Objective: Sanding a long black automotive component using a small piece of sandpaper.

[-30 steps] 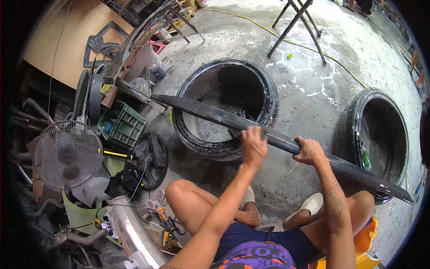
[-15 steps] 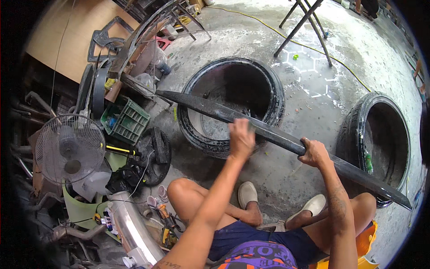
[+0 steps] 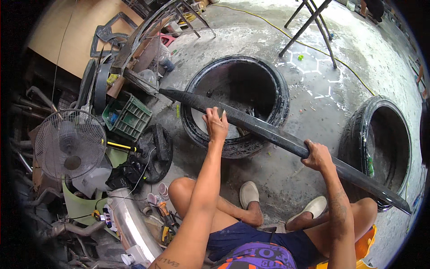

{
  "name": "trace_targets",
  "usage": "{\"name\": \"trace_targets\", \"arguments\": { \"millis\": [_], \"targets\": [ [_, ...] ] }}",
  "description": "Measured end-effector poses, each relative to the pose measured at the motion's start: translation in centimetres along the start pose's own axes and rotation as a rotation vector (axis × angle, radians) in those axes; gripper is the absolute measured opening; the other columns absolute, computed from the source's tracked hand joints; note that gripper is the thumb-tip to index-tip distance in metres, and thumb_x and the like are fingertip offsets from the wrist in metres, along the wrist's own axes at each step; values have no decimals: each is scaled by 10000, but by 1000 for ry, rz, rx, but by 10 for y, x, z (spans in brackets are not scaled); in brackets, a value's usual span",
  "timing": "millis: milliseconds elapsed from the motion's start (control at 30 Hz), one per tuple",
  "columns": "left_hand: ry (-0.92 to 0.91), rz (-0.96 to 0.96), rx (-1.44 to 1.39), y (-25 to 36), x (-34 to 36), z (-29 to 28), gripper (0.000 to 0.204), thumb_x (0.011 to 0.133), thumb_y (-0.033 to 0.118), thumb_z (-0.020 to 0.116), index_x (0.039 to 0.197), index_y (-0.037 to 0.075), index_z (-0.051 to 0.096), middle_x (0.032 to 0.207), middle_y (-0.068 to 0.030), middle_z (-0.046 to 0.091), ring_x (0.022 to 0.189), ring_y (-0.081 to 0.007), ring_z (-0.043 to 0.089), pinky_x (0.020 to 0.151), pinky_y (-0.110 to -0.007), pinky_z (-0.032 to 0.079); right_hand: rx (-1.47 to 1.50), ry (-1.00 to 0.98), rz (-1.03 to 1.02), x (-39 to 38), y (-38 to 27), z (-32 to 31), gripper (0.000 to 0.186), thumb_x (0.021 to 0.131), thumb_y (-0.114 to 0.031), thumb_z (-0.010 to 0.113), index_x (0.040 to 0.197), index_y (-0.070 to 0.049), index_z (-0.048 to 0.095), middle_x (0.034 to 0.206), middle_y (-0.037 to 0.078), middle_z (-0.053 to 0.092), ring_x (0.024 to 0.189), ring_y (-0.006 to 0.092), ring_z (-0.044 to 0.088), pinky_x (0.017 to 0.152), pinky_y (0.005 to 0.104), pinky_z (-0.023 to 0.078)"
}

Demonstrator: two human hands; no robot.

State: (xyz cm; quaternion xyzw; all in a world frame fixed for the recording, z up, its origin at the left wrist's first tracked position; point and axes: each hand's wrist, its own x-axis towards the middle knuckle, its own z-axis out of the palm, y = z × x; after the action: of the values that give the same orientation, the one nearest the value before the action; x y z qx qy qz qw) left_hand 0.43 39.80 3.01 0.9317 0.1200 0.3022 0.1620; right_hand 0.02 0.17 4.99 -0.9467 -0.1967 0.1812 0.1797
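A long black carbon-fibre strip (image 3: 277,136) with a tapered end slants across my lap, from upper left to lower right. My left hand (image 3: 217,124) presses on its upper stretch, fingers closed around a small dark pad (image 3: 221,113) whose kind I cannot make out. Farther down, my right hand (image 3: 317,156) grips the strip's near edge, thumb on top. The strip's left part passes above a black tire (image 3: 282,105) lying on the floor. Its lower right part crosses in front of another tire (image 3: 354,134).
At left stand a fan (image 3: 69,143), a green crate (image 3: 134,117) and a silver muffler (image 3: 134,219) among metal pipes. Black stand legs (image 3: 309,31) rise at the back, near a yellow cable (image 3: 264,19). A green bottle (image 3: 370,166) is inside the right tire.
My left hand has slid up and left along the strip, from its middle toward the tapered end. My right hand keeps its grip in about the same place.
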Motion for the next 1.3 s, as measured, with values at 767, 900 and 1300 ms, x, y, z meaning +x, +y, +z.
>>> {"name": "trace_targets", "arguments": {
  "millis": [767,900,1300],
  "targets": [
    [73,6,-39,21,-10,15,199,922,153,613,1046,-2,597,1083,-214,564,1026,-416,536,921,-536,397,42,-54,33,6,1,-10,558,665,-269,735,1167,-43,643,922,247,708,908,426,686,828,490,543],
    [-186,182,-229,135,-89,32,217,880,146,627,1047,12,591,1062,-209,567,982,-408,523,880,-524,399,-19,-47,69,2,6,-4,569,661,-280,744,1166,-41,634,936,241,707,917,427,682,833,489,547],
    [-176,136,-180,153,-103,28,244,906,193,640,1040,3,568,1033,-201,547,987,-407,516,880,-521,409,-43,77,-19,-4,13,20,497,690,-236,748,1118,-39,591,956,211,691,949,416,671,836,496,535]
  ]
}}
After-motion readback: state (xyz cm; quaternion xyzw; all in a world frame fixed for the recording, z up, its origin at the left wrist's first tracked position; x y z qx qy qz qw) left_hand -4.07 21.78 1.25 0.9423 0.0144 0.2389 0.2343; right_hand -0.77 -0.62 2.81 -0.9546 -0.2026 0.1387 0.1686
